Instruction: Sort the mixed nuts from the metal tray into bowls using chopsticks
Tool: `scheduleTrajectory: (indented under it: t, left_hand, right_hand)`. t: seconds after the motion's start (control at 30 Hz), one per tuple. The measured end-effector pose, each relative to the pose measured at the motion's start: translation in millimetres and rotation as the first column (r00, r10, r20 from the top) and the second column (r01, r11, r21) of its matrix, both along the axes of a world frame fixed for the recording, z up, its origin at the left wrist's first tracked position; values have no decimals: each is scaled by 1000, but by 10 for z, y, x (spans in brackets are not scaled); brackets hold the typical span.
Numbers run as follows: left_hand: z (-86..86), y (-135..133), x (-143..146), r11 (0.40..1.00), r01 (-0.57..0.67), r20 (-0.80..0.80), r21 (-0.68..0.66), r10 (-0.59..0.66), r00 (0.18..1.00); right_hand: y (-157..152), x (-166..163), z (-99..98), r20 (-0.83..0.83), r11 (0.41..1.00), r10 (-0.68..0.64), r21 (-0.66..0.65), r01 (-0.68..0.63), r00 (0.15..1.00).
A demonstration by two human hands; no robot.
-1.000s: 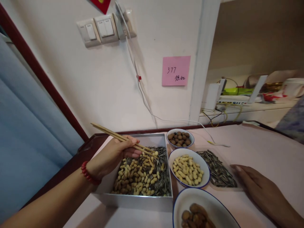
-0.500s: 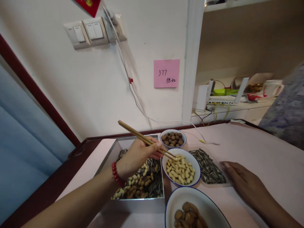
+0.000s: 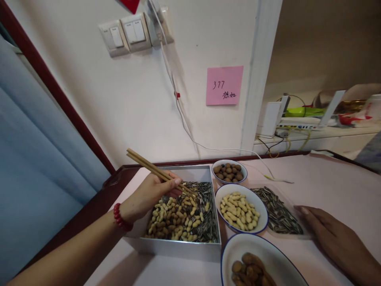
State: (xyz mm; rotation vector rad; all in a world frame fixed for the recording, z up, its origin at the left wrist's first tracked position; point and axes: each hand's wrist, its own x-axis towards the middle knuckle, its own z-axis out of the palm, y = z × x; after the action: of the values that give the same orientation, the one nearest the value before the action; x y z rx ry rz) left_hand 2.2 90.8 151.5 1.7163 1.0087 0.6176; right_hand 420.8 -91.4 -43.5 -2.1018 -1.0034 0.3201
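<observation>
My left hand (image 3: 157, 188), with a red bead bracelet at its wrist, is closed around a pair of wooden chopsticks (image 3: 151, 167). Their tips point down into a silvery-grey box (image 3: 178, 247) and touch or hover just over the mixed peanuts (image 3: 175, 218) and striped sunflower seeds (image 3: 208, 226). Whether a nut sits between the tips I cannot tell. My right hand (image 3: 336, 234) lies against the right edge of a clear tray of sunflower seeds (image 3: 276, 210), its visible fingers stretched out. Right of the box stands a white bowl (image 3: 264, 210) of peanuts, blue-rimmed.
Behind the peanut bowl is a small bowl of round brown nuts (image 3: 228, 172). A larger bowl (image 3: 279, 258) in front holds long brown nuts. A white cable (image 3: 238, 149) runs along the wall onto the table. A router (image 3: 300, 122) sits on the right shelf.
My left hand has carried the chopsticks left, from over the peanut bowl to over the box. My right hand stays at the tray. The whole view has shifted slightly.
</observation>
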Motion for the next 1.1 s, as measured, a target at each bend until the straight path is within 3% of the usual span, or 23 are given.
scheduleTrajectory:
  t: [0.2, 0.33, 1.1]
  left_hand:
    - [-342, 143, 15, 995, 79, -95, 62, -73, 993]
    - [-466, 191, 78, 988, 120, -152, 101, -104, 983]
    - [-530, 56, 141, 956, 155, -270, 250, -85, 959]
  right_hand:
    - [-13, -48, 75, -58, 998, -33, -53, 29, 998]
    - [7, -91, 148, -94, 998, -42, -47, 38, 995]
    - [-1, -40, 60, -93, 997, -29, -67, 23, 995]
